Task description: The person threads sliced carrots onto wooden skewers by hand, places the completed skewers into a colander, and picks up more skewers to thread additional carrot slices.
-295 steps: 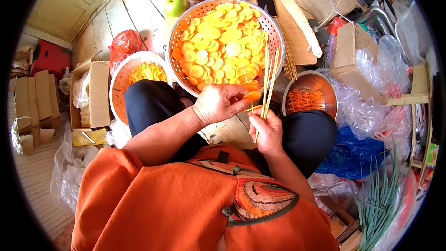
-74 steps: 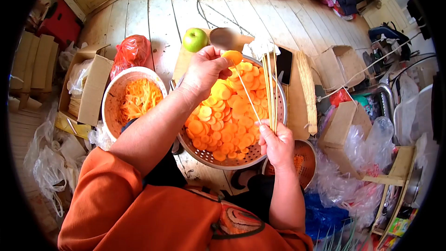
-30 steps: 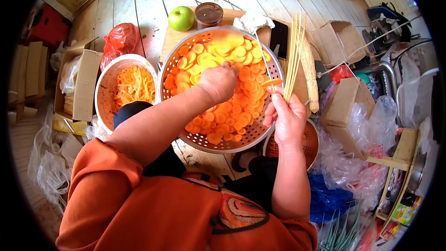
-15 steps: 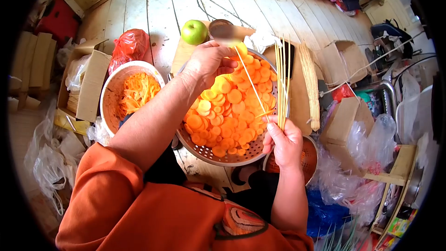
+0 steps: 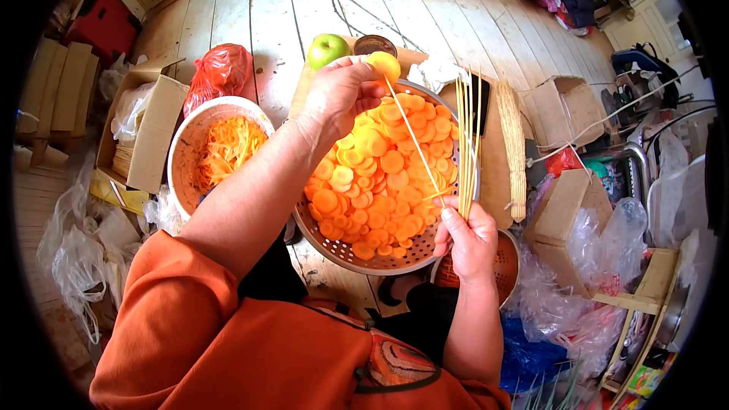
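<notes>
My left hand (image 5: 343,95) reaches over a metal colander (image 5: 357,264) heaped with round carrot slices (image 5: 380,182). Its thumb and fingers pinch one carrot slice (image 5: 383,66), held flat side up. A single thin skewer (image 5: 412,133) slants from my right hand to that slice, its tip at the slice's lower edge; whether it has pierced it I cannot tell. Closed around this skewer and a bundle of skewers (image 5: 466,137) standing upright is my right hand (image 5: 467,239), at the colander's right rim. A thin carrot strip (image 5: 435,196) lies beside the right fingers.
Left of the colander stands a white bucket (image 5: 176,153) with shredded carrot (image 5: 228,148). Behind are a green apple (image 5: 327,51), a small brown bowl (image 5: 375,45) and a red bag (image 5: 219,76). A tied skewer bundle (image 5: 512,152) lies right, near cardboard boxes (image 5: 563,110) and plastic bags.
The blur by my left fingers is gone, and the pinched carrot slice now shows its flat face at the skewer's tip. My right hand keeps its hold. The view has shifted slightly.
</notes>
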### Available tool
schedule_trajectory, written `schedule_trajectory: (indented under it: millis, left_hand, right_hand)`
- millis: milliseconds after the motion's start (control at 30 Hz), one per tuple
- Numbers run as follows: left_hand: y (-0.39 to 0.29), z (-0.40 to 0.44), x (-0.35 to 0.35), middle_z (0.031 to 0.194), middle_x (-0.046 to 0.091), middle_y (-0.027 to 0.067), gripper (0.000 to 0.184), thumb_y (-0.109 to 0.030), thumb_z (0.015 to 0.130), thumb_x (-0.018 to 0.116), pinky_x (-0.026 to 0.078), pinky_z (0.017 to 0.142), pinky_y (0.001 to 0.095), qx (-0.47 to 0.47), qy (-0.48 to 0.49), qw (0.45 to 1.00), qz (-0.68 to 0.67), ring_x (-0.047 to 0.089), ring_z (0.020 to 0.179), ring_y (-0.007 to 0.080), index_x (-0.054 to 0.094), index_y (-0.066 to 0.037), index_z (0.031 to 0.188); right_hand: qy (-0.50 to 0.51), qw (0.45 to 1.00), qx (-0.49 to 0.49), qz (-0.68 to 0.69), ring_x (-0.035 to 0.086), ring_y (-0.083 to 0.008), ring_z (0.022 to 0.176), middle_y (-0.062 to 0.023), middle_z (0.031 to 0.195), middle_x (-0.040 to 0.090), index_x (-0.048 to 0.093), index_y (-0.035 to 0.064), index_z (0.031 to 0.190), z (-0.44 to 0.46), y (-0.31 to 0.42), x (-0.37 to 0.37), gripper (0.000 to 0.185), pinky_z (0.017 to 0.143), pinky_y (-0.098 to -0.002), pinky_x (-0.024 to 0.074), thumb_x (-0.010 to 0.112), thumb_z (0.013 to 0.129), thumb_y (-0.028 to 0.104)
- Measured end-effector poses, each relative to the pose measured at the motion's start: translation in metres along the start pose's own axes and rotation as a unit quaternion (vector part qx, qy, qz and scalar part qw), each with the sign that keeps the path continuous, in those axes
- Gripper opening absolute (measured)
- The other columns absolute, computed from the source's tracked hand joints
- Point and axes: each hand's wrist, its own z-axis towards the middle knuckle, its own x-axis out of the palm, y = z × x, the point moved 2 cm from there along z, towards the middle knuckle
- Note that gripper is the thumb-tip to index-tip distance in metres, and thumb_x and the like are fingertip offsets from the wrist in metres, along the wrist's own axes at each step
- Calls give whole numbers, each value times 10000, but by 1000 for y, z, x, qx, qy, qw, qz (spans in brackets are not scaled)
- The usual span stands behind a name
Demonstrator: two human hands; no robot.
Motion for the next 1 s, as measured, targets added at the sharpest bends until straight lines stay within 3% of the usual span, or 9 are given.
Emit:
schedule_trajectory:
  millis: [267, 400, 633, 700, 1000]
  left_hand:
    - [2, 1, 0, 729, 598, 28, 48, -74, 841, 585, 479, 544, 216, 36, -6, 999, 25, 560, 580, 96, 538, -73, 850]
    - [0, -2, 5, 727, 586, 15, 66, -74, 842, 604, 497, 538, 221, 88, 9, 985, 148, 571, 572, 99, 540, -74, 855]
    - [49, -35, 34, 827, 582, 15, 105, -11, 829, 622, 540, 592, 255, -1, 143, 971, 193, 615, 629, 123, 552, -50, 898]
    - [59, -49, 41, 869, 580, 27, 131, 21, 809, 621, 543, 632, 245, -51, 176, 957, 224, 611, 720, 109, 565, -26, 917]
    - [66, -53, 44, 884, 584, 28, 212, 64, 771, 591, 504, 666, 215, -22, 197, 952, 234, 587, 742, 79, 570, -21, 964]
  right_hand:
    - [-4, 1000, 7, -8, 464, -90, 385, -49, 557, 538, 580, -46, 1015, -1, 0, -1, 196, 375, -188, 380, 534, 896, 103]
    - [-9, 1000, -7, 0, 464, -92, 387, -46, 554, 533, 581, -44, 1012, -1, -1, -2, 187, 375, -193, 379, 527, 897, 93]
    - [-44, 998, -14, 36, 472, -91, 414, -41, 577, 538, 588, -13, 1035, 2, -1, 0, 186, 410, -201, 389, 532, 905, 108]
    - [-52, 998, -9, 32, 473, -94, 416, -40, 578, 535, 589, -10, 1031, 5, 0, 0, 180, 415, -201, 394, 528, 908, 108]
    - [-67, 997, -8, 43, 466, -88, 396, -33, 571, 533, 596, 0, 1019, 9, -1, 0, 171, 387, -195, 378, 530, 911, 116]
